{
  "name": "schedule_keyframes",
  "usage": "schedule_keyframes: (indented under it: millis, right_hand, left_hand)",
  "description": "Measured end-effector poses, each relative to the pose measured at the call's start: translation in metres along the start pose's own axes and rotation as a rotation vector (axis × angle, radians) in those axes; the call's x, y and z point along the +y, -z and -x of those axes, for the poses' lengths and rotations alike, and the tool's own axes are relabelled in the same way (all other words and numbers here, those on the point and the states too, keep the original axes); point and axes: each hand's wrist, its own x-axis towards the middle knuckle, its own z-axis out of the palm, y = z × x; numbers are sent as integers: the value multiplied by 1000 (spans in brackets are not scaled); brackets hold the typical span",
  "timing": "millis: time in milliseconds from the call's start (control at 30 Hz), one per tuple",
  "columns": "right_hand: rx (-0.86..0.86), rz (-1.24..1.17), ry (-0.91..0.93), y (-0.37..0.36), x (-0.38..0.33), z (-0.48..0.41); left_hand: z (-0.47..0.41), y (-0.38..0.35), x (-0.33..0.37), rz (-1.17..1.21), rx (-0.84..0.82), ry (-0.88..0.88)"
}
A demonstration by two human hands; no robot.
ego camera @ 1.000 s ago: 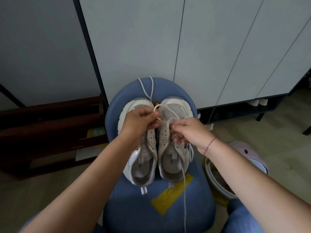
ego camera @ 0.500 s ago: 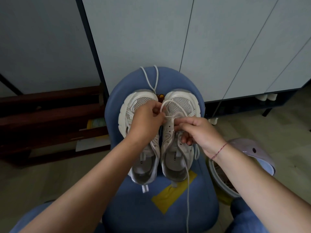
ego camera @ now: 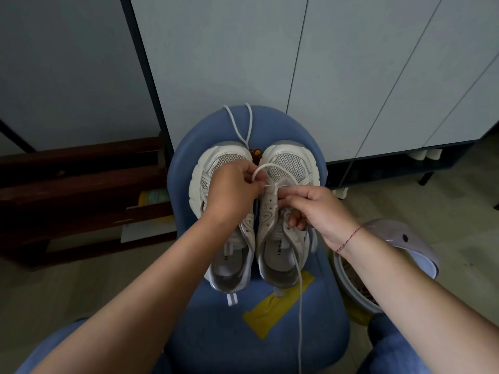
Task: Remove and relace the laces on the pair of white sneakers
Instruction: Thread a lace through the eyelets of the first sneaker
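Observation:
Two white sneakers stand side by side on a blue chair seat (ego camera: 270,333), toes away from me. My left hand (ego camera: 232,193) lies over the left sneaker (ego camera: 213,168) and pinches the tip of a white lace (ego camera: 275,168) at the right sneaker's (ego camera: 289,163) lower eyelets. That lace arches in a loop over the right toe mesh. My right hand (ego camera: 318,209) pinches the lace on the right sneaker's other side, and its long tail hangs down over the seat. A second loose lace (ego camera: 240,125) lies beyond the left sneaker's toe.
Yellow tape (ego camera: 278,306) is stuck on the seat. A round bin with a pale lid (ego camera: 399,247) stands at the right of the chair. Grey cabinet doors (ego camera: 297,63) rise behind, and dark wooden shelves (ego camera: 81,195) stand to the left.
The camera has tilted, so the scene sits lower in view. Both hands stay on the right sneaker's lace; the loop over the toe has shrunk a little.

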Motion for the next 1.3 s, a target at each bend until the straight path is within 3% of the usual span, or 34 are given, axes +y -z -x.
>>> schedule_keyframes:
  millis: [367,667,833,1300]
  right_hand:
    - [11,-8,5,0,1,-1]
    - [0,-5,62,-4,0,2]
    - [-7,-33,58,-3,1,3]
    - [-22,-83,8,0,2,0]
  left_hand:
    - [-6,-3,-1,-152,15,-58]
    - [-8,-7,-1,-211,42,-248]
    - [-12,-7,0,-115,57,-183]
    - [-17,-4,3,-246,4,-183]
